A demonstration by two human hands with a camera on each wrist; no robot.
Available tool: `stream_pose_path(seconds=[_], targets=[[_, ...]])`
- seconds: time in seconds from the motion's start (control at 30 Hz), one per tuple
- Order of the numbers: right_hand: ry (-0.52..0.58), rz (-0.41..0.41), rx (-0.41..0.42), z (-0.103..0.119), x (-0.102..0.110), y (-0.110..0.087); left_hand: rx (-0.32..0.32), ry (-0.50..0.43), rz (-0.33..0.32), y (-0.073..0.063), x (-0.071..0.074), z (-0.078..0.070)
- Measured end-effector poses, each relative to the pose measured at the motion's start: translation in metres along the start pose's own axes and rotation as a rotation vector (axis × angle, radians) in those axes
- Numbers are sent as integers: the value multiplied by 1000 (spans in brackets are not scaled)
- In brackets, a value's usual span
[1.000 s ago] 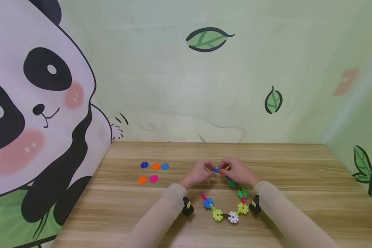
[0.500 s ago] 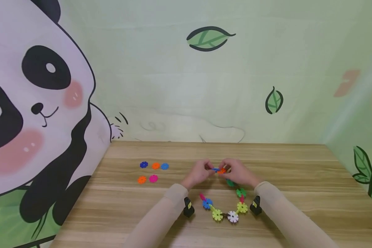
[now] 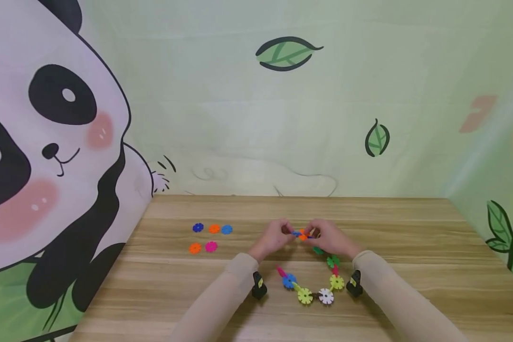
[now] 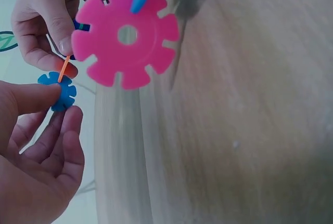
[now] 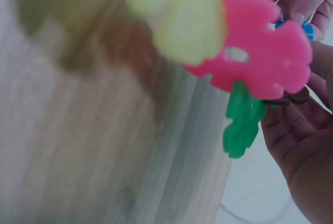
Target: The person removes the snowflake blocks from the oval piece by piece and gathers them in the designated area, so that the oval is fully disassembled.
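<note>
My left hand [image 3: 275,238] pinches a light blue notched plastic disc [image 4: 66,97] between thumb and fingers. An orange notched disc [image 3: 303,234] stands edge-on against it and appears slotted in. Just to the right, my right hand [image 3: 328,236] grips the upper end of a chain of such discs, its fingertips by the orange disc and a dark blue one; exactly which disc it pinches is partly hidden. The chain curves below through a green disc [image 3: 333,261], a yellow disc [image 3: 336,282], a white disc [image 3: 326,296] and a blue disc [image 3: 289,281] to a pink disc [image 3: 280,271].
Several loose discs lie left of my hands on the wooden table [image 3: 154,285], among them a dark blue disc [image 3: 198,227] and a magenta disc [image 3: 211,246]. Behind the table rises a printed wall [image 3: 222,118]. Both forearms flank the chain.
My right fingers have shifted slightly right, uncovering more of the orange disc between the hands. The lower part of the chain has swung a little to the right. My left hand stays almost in place.
</note>
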State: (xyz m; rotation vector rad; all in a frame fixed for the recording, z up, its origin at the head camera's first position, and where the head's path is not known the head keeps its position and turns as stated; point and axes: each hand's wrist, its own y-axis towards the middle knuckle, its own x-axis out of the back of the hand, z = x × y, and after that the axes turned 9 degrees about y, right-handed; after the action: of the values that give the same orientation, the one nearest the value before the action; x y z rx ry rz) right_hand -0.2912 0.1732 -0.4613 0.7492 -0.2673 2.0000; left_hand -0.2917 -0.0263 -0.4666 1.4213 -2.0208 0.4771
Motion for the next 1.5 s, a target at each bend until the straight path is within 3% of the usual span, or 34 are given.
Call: stream_pose_path(seconds=[0.3,0.6,0.8,1.1,1.5], targets=[[-3,9,41,1,-1,1,-36,36,-12,-2,1,-8],[-11,4,45,3,-1,2,-43,53,-5,3,0,-6],[-16,-12,58,3,-1,3,-87,94,-64,4,-1,-7],[-20,-30,62,3,-1,6,-71,173,-120,4,1,-10],[-25,-49,41,4,0,5,-57,178,-148,3,3,-10]])
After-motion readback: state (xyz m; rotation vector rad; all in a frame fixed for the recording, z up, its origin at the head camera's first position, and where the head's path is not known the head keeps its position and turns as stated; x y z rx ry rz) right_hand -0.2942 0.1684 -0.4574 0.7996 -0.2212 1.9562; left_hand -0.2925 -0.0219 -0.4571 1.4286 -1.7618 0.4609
